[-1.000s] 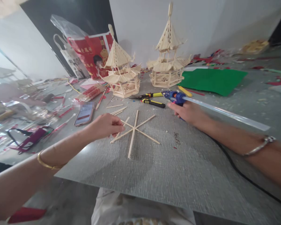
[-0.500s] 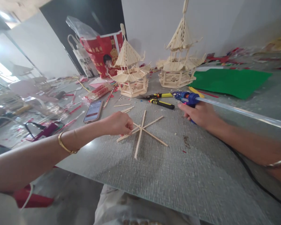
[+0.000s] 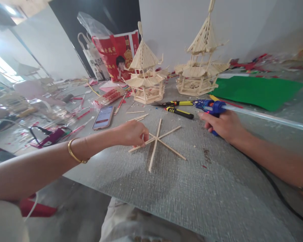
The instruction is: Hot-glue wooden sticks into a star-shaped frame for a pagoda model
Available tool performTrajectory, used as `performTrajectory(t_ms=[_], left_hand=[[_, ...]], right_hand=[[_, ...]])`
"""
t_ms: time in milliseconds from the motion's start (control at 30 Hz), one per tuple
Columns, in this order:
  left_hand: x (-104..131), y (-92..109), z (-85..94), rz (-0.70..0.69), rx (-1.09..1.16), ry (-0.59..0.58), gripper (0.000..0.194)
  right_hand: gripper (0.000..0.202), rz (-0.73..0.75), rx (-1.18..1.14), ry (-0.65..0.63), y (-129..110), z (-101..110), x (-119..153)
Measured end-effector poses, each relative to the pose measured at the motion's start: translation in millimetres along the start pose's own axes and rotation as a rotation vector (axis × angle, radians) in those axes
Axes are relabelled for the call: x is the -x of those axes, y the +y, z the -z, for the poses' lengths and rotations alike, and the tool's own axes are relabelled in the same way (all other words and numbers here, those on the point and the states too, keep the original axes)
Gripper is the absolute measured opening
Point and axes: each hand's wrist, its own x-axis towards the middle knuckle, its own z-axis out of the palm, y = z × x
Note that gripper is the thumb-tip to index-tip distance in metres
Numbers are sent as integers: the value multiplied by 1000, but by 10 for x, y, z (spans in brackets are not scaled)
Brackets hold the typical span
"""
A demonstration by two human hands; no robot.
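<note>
Thin wooden sticks crossed at one centre form a six-armed star [image 3: 156,148], which lies on the grey table. My left hand [image 3: 135,133] is closed in a pinch on the star's left arms, hiding part of them. My right hand [image 3: 223,124] wraps around the handle of a blue hot glue gun [image 3: 213,107]. A long clear glue stick [image 3: 265,116] sticks out of the gun's back. The gun's nozzle points left, above yellow-and-black pliers [image 3: 179,112] and apart from the star.
Two stick pagodas [image 3: 147,84] [image 3: 200,72] stand behind. A green sheet [image 3: 257,90] lies at right, a phone [image 3: 103,117] at left, near loose sticks [image 3: 138,118]. A red bag [image 3: 116,57] stands farther back. The gun's black cord [image 3: 270,186] crosses the table's right side.
The view has swung slightly left, so the scene sits farther right in the picture. Both hands keep their holds, and the star shows no clear movement on the table.
</note>
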Motion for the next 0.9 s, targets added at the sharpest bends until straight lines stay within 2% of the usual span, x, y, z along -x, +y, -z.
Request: performTrajectory(t_ms=[367,533,733,900], left_hand=[[-11,42,14,-42,-81,2,9],[-40,54,24,-31,-117,-31,13],[-98,-27,-5,-81,-111,-44,15],[-152,-103,-44,-138,-115,-30,14]], right_hand=[[35,-1,-54,1,26,-14,-1],[32,1,-78,11,13,-20,10],[36,-7,-73,11,30,-27,1],[38,20,-42,20,134,-42,-36]])
